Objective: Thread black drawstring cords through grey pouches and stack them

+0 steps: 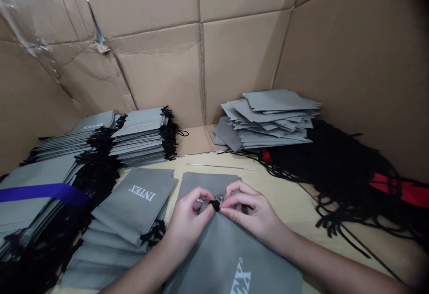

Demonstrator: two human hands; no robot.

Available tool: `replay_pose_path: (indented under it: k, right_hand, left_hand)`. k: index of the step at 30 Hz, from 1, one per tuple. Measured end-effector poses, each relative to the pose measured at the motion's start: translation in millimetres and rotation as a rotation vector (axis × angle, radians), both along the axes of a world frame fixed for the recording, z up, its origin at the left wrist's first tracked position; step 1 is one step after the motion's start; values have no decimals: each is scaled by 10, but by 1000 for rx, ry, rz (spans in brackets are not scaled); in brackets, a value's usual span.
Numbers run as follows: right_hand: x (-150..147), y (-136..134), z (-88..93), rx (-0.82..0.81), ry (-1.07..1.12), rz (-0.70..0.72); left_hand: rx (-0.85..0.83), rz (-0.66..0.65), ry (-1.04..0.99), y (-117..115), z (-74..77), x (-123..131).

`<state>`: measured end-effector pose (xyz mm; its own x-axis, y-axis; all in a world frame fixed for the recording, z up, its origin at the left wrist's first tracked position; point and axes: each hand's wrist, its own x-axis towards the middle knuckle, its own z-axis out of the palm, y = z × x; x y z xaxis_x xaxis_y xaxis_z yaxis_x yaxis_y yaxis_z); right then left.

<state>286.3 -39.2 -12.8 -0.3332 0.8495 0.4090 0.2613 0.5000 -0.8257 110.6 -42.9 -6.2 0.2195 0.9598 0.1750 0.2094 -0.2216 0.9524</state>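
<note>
A grey fabric pouch [217, 254] printed "INTEX" lies on the wooden table in front of me. Both hands meet over its upper part. My left hand [187, 220] pinches a black cord end [215, 205] with thumb and fingers. My right hand [254, 211] is closed in a pinch on the same cord end and on a small shiny piece beside it, which is too small to name. A second grey pouch [209, 181] lies under it, towards the back.
Stacks of grey pouches with black cords [140, 137] fill the left, one bundle bound by a purple strap [43, 192]. Plain grey pouches [268, 119] lie piled at the back right beside a heap of black cords [338, 173] with red ties. Cardboard walls [241, 48] surround the table.
</note>
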Motion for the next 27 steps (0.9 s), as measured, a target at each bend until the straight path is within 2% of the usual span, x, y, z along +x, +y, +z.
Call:
replay_pose_path:
  k: [4, 11, 16, 20, 27]
  right_hand:
    - [6, 41, -12, -84, 49, 13]
    - [12, 97, -102, -265, 199, 139]
    - [20, 111, -133, -287, 186, 162]
    - [18, 89, -142, -245, 194, 147]
    - [-23, 97, -137, -33, 128, 114]
  left_hand:
    - [-59, -33, -16, 9, -25, 3]
    - [-109, -52, -23, -22, 15, 38]
    - [-93, -69, -11, -49, -3, 58]
    - [-73, -82, 2, -72, -6, 60]
    - [-68, -78, -28, -71, -50, 82]
